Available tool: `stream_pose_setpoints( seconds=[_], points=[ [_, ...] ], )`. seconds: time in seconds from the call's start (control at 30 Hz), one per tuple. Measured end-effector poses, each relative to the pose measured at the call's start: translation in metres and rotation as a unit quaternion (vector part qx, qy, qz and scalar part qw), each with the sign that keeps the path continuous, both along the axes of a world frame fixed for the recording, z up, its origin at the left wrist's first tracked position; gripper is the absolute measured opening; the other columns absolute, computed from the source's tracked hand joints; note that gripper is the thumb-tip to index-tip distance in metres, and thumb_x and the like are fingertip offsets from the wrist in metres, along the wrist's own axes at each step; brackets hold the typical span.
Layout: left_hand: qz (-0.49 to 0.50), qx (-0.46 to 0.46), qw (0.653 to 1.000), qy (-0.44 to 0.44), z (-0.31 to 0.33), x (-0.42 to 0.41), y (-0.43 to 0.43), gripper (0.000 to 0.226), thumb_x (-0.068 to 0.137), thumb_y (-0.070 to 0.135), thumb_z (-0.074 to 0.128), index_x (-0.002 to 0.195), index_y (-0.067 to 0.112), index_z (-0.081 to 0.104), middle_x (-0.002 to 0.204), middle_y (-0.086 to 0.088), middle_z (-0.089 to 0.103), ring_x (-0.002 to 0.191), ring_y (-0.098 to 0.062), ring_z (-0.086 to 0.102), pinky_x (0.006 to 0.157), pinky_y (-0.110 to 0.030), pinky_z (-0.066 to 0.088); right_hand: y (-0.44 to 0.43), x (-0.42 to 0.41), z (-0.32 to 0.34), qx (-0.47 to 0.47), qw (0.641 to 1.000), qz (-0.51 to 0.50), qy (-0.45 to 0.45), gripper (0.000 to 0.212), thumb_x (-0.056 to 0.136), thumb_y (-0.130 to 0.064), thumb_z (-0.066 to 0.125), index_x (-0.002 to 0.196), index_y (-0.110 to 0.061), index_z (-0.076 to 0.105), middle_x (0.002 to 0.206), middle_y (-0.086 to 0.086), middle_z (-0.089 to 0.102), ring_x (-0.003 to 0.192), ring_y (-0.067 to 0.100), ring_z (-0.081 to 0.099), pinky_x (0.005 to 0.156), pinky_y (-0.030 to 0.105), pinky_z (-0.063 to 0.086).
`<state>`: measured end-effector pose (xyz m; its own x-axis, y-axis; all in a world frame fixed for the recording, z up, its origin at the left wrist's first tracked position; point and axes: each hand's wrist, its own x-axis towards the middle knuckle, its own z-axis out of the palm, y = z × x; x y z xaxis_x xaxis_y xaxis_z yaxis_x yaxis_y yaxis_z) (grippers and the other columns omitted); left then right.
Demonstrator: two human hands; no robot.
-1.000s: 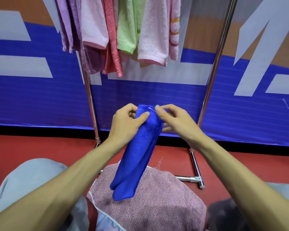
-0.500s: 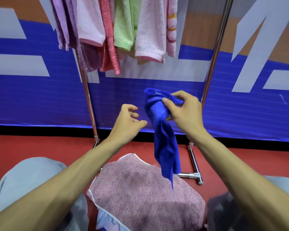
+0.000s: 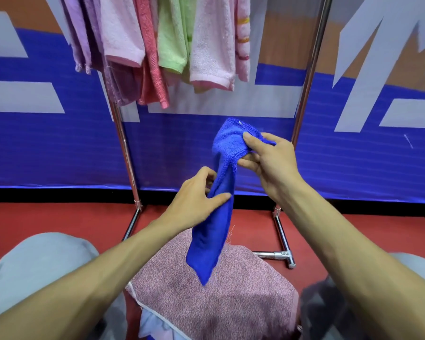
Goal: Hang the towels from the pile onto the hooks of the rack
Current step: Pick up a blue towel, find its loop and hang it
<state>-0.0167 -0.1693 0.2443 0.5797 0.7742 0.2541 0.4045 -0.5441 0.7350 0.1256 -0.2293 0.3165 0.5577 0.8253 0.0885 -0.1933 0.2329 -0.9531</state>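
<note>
- Now the left hand (image 3: 194, 204) is back on the blue towel (image 3: 210, 236). Half a second ago it hung clear with nothing in it; here its thumb and fingers (image 3: 220, 198) pinch the hanging part about halfway down.
- The right hand (image 3: 268, 165) keeps the bunched top corner, thumb on the near face and fingers curled behind and under it. It sits lower than half a second ago.
- A second ago both hands pinched the top edge side by side, so the grip has gone from two hands on the top, to one hand, to top and middle.
- The blue towel hangs between the hands as a narrow drape. Its low tip ends just over the pink towel (image 3: 219, 307) that tops the pile, and I cannot tell whether they touch.
- My reading: the towel is being straightened and a corner found for hanging. It is well below the hung towels (image 3: 206, 45) on the rack (image 3: 304, 94), and the hooks are out of view.
- Writing: a small white tag (image 3: 240, 122) shows at the towel's top edge, too small to read. A faint line of print (image 3: 408, 141) on the blue banner is also illegible. No brand is visible.
</note>
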Motion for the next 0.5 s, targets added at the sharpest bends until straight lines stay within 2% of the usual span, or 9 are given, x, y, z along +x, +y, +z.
stream_pose_setpoints(
  seconds=[0.07,0.13,0.27,0.37,0.5],
  points=[
    [0.021,0.031,0.999,-0.024,-0.002,-0.002,0.004,0.025,0.081,0.033,0.072,0.093,0.021,0.054,0.092,0.01,0.066,0.084,-0.01,0.063,0.071,-0.02,0.046,-0.001,0.001,0.002,0.004,1.0,-0.005,0.015,0.014,0.09,-0.006,0.064,0.1,0.004,0.063,0.073,0.008,0.066,0.049,0.011,0.062,0.049,0.021,0.054],
    [0.026,0.053,0.997,-0.043,-0.002,-0.001,0.007,0.024,0.077,0.034,0.076,0.084,0.02,0.059,0.081,0.009,0.066,0.075,-0.008,0.061,0.07,-0.021,0.046,-0.002,0.004,0.003,0.008,1.0,-0.016,0.018,0.011,0.09,-0.006,0.064,0.098,0.003,0.063,0.073,0.008,0.066,0.05,0.011,0.062,0.049,0.021,0.054],
    [0.041,0.054,0.995,-0.07,0.006,-0.001,0.006,0.029,0.064,0.037,0.085,0.068,0.015,0.065,0.059,0.005,0.06,0.053,-0.006,0.042,0.054,-0.019,0.037,-0.004,0.011,0.005,0.003,0.999,-0.047,0.015,0.007,0.09,-0.006,0.063,0.094,0.0,0.062,0.073,0.009,0.066,0.05,0.013,0.064,0.049,0.023,0.054],
    [0.027,0.033,0.997,-0.071,0.009,-0.002,0.011,0.029,0.073,0.035,0.079,0.065,0.011,0.066,0.052,0.004,0.048,0.052,-0.007,0.033,0.051,-0.021,0.03,-0.005,0.016,0.005,-0.008,0.998,-0.065,0.012,0.01,0.09,-0.007,0.063,0.097,0.0,0.062,0.074,0.009,0.065,0.047,0.013,0.063,0.046,0.022,0.052],
    [-0.039,-0.052,0.995,-0.074,0.013,-0.006,0.011,0.034,0.089,0.028,0.065,0.063,0.005,0.061,0.052,0.009,0.04,0.054,-0.008,0.032,0.054,-0.027,0.028,-0.004,0.019,0.003,-0.019,0.997,-0.069,0.003,0.01,0.09,-0.009,0.064,0.097,-0.001,0.062,0.075,0.01,0.064,0.044,0.011,0.06,0.047,0.022,0.052]
  ],
)
